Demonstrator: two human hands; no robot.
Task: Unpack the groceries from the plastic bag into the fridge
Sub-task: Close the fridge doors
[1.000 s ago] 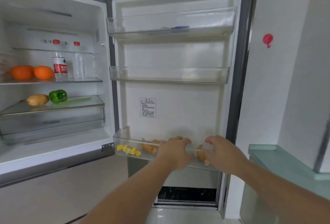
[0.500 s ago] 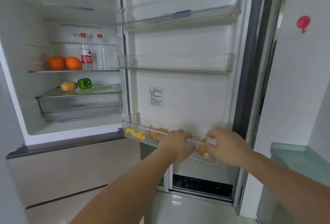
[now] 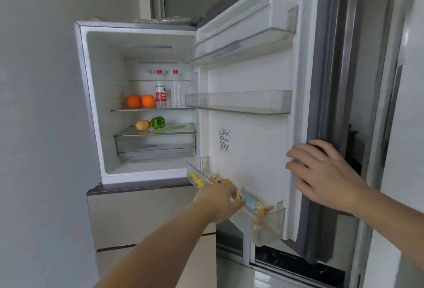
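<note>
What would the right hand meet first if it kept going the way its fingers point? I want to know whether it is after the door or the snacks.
Probably the fridge door: the right hand's straight fingers point left at its inner edge and seem about to touch it. Depth is unclear.

**Hidden and unclear at the fridge door**

The left hand (image 3: pixel 220 202) covers the middle of the bottom door bin (image 3: pixel 263 225), hiding sweets behind it. The small wrapped items (image 3: pixel 251 201) there are too small to identify. The door label (image 3: pixel 224 140) at 12 o'clock from them is unreadable. Both forearms run off the bottom edge.
</note>
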